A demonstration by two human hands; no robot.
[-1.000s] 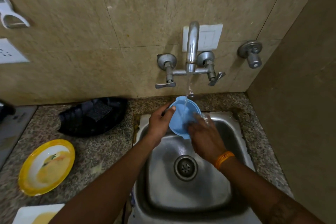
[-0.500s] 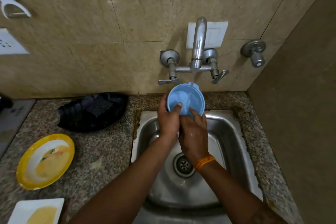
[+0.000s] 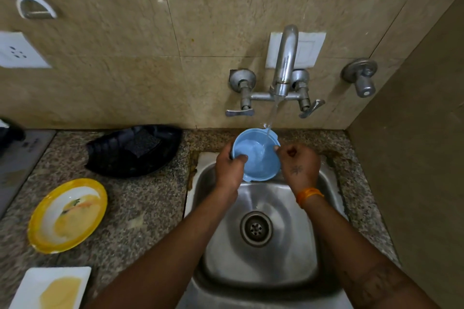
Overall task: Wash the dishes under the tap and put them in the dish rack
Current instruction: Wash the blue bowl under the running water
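Observation:
A small light-blue bowl is held over the back edge of the steel sink, tilted toward me, under the running tap. Water falls onto its far right rim. My left hand grips the bowl's left rim, thumb inside. My right hand pinches the right rim with curled fingers. A dirty yellow-rimmed plate lies on the granite counter at the left, and a white square plate with yellow residue sits at the bottom left corner.
A black tray holding a dark scrub pad sits on the counter against the wall, left of the sink. A stove edge shows at far left. A side wall closes in on the right. The sink drain is uncovered.
The bowl has dropped slightly and turned. My right hand moved from below the bowl to its right rim. My left hand kept its grip on the left rim.

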